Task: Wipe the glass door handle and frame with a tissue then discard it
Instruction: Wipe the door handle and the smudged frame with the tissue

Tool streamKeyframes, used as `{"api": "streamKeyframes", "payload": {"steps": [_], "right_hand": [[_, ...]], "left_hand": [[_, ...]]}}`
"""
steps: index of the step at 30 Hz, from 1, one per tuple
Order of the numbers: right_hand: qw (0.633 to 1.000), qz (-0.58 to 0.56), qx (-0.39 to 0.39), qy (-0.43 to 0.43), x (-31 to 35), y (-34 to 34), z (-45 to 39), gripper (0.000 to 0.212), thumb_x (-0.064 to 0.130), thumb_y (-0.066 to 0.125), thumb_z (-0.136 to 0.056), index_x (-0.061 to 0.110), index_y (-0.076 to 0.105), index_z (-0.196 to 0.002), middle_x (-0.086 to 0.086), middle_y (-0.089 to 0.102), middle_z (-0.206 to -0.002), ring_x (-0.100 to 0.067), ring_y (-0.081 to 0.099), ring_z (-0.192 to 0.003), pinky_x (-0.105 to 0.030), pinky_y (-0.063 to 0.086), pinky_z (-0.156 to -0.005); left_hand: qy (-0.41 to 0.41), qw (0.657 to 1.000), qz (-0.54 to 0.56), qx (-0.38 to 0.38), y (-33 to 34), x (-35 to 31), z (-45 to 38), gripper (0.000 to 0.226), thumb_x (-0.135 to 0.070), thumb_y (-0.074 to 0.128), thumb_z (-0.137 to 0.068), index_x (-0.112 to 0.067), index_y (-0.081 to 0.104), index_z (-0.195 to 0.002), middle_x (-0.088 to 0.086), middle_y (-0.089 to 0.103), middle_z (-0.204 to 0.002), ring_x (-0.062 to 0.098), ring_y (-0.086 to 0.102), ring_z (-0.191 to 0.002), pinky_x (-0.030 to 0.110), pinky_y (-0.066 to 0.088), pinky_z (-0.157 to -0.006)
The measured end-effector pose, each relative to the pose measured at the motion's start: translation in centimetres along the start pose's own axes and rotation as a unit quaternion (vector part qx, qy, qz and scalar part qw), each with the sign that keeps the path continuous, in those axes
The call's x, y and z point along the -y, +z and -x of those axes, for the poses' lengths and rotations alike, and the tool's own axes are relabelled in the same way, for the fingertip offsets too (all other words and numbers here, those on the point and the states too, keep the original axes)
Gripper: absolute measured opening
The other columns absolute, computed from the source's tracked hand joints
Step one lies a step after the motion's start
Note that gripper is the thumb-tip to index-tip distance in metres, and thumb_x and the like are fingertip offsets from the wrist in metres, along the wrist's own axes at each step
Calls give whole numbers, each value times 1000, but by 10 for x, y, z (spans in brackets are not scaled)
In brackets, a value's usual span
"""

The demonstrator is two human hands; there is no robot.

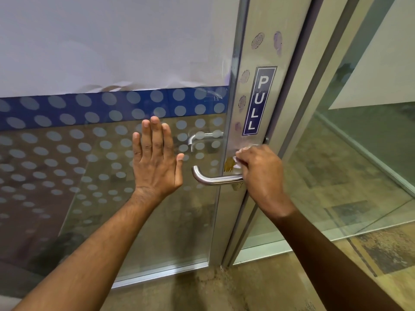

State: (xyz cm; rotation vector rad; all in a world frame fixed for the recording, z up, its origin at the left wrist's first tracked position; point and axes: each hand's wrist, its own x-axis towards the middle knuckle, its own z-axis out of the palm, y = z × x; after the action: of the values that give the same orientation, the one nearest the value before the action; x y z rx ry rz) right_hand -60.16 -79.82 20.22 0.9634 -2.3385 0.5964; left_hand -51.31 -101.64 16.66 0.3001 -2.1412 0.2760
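Pressing crumpled tissue (241, 153) against brushed metal frame (249, 104), right hand (262, 173).

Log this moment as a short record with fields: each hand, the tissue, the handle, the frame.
left hand: open, flat on the dotted glass
right hand: closed on tissue
tissue: white, crumpled, against the frame just above the handle
handle: steel lever, horizontal
frame: smudge marks beside PULL sign; yellowish mark by the tissue
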Motion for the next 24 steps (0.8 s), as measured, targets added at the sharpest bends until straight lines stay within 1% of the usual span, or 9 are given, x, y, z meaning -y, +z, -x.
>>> {"api": "streamKeyframes", "payload": {"steps": [3,6,10,13,15,17,19,21,24], "right_hand": [[998,42,46,-21,2,-3,-4,18,11,79,-79,13,77,-97,-4,73,-92,-23,62,-89,-35,55,-75],[999,-36,-12,13,1,-2,-1,16,12,78,-79,10,78,-95,-7,73,-88,-23,65,-82,-35,56,-74],[976,-142,-86,140,0,4,3,20,11,79,-79,9,77,-99,-5,71,-89,-11,62,-77,-13,44,-76],[944,-211,-99,234,-4,8,2,21,11,78,-80,11,76,-101,-1,73,-90,-12,67,-78,-19,52,-78],[922,-248,-105,279,-4,8,2,18,9,76,-81,10,77,-99,5,73,-85,-9,69,-78,-12,53,-76],[942,-202,-108,245,-3,8,3,16,6,75,-81,10,77,-96,2,74,-85,-9,66,-75,-5,46,-71],[974,-132,-91,158,-3,7,3,16,4,77,-79,9,78,-94,-4,74,-84,-14,66,-73,-20,52,-72],[987,-103,-61,104,-5,5,1,16,6,78,-78,9,78,-94,-5,71,-83,-18,65,-74,-31,55,-71],[980,-134,-68,127,-9,7,0,16,10,79,-78,12,78,-93,2,68,-82,-12,63,-72,-21,50,-68]], "left_hand": [[0,1000,0,4,-1,0,0,93,-38,41,-93,-10,-26,-150,5,-40,-156,23,-31,-147,39,-19,-120],[-1,1000,0,13,-2,1,0,91,-40,39,-94,-10,-26,-150,5,-40,-155,22,-31,-147,39,-19,-120],[1,1000,2,17,-3,2,1,93,-39,42,-94,-10,-27,-150,5,-41,-155,22,-31,-146,39,-19,-120],[2,1000,4,16,-3,1,1,94,-38,43,-93,-10,-27,-150,6,-41,-155,23,-31,-146,40,-19,-120],[2,1000,7,15,-3,1,1,95,-37,44,-93,-10,-27,-150,5,-41,-155,23,-31,-146,40,-19,-120],[1,1000,9,17,-3,1,0,96,-37,45,-92,-11,-28,-149,5,-41,-155,22,-32,-146,40,-19,-120],[0,1000,10,18,-3,1,1,96,-37,45,-92,-11,-29,-149,5,-42,-154,22,-32,-146,39,-19,-120],[-2,1000,10,21,-4,0,0,96,-38,44,-92,-11,-29,-149,4,-42,-154,21,-32,-146,39,-19,-120],[-4,1000,11,19,-3,0,0,95,-38,43,-92,-11,-28,-149,4,-42,-154,21,-32,-146,39,-20,-120]]}}
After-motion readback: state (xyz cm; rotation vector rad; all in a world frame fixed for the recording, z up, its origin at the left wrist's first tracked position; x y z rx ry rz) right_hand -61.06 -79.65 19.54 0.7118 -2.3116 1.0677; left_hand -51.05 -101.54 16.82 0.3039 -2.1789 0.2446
